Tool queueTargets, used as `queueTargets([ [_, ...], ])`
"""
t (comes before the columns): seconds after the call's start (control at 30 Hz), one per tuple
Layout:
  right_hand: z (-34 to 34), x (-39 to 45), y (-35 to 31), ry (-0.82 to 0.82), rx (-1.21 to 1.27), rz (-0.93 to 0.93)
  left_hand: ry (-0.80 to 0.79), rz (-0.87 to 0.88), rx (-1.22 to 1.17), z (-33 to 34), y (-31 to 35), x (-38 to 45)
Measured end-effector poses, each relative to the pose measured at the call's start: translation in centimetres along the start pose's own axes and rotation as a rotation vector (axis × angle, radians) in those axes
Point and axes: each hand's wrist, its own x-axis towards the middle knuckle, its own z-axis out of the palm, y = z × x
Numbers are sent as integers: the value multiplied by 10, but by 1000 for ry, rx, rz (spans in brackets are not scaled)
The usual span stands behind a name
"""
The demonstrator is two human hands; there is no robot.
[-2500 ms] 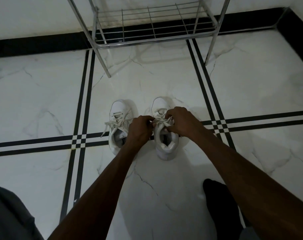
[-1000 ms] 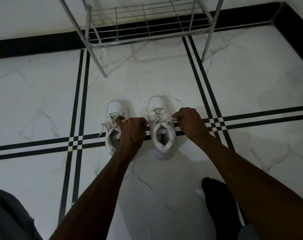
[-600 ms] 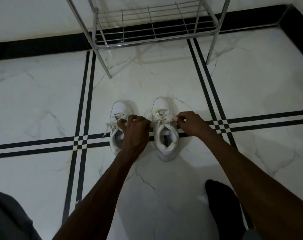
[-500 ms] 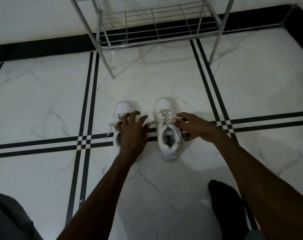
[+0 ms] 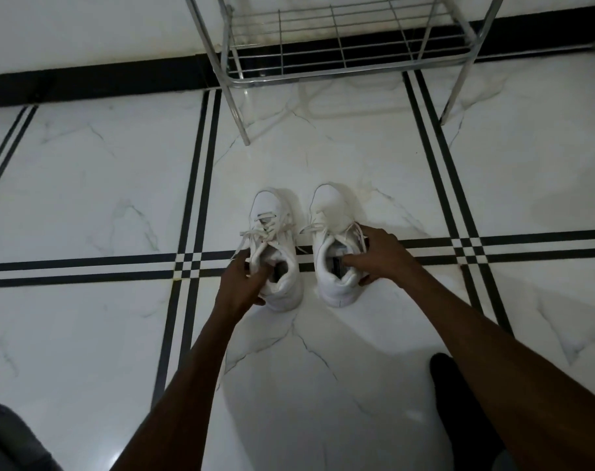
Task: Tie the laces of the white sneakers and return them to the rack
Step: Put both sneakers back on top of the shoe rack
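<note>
While side by side on the white marble floor [image 5: 102,185], toes toward the metal rack [image 5: 343,45]: two white sneakers, well short of that rack. At left, left hand [image 5: 240,283] clamped on the collar of the left sneaker [image 5: 275,246], thumb dipped into the opening, fingers curled round the outer side; laces [image 5: 258,236] bowed over the tongue. At right, right hand [image 5: 377,258] gripping the right sneaker [image 5: 335,246] likewise, thumb inside the collar, fingers spread along the outer flank. Dark-socked foot [image 5: 455,385] lower right.
</note>
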Motion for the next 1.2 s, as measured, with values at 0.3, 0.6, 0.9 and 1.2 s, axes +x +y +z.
queueTargets([
  [0.3, 33, -10, -7, 115, -5, -23, 41, 1, -6, 6, -6, -11],
  [0.6, 16, -7, -2, 214, 35, -141, 108, 89, -30, 23, 2, -6],
  [0.9, -75, -26, -63, 170, 127, -124, 112, 43, -23, 5, 113, -30],
  [1.2, -256, -87, -224, 140, 160, -99, 71, 24, 1, -68, 345, -86],
])
